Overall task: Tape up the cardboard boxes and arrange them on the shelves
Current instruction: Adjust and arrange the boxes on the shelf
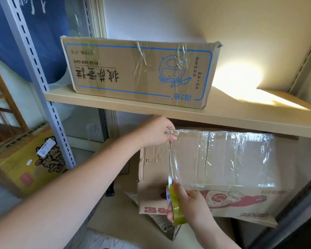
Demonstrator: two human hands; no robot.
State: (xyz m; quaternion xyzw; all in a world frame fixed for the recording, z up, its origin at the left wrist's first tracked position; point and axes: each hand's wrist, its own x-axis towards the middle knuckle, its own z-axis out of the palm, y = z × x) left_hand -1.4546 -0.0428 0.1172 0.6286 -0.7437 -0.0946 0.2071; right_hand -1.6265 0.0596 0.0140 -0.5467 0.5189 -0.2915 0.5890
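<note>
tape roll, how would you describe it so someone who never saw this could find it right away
Start at the wooden shelf board with the blue-printed box on top, then look below it to the red-printed box. In front of that box's lower left, the right hand grips the tape roll, the only yellow-green ring, with clear tape stretching up from it.

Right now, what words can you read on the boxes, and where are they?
"PI SA DAN GAO": printed upside down on the box on the upper shelf.
Large characters beside it: upside down, not readable.
Red print on the box being taped: blurred.
White label on the yellow box: too small.
</note>
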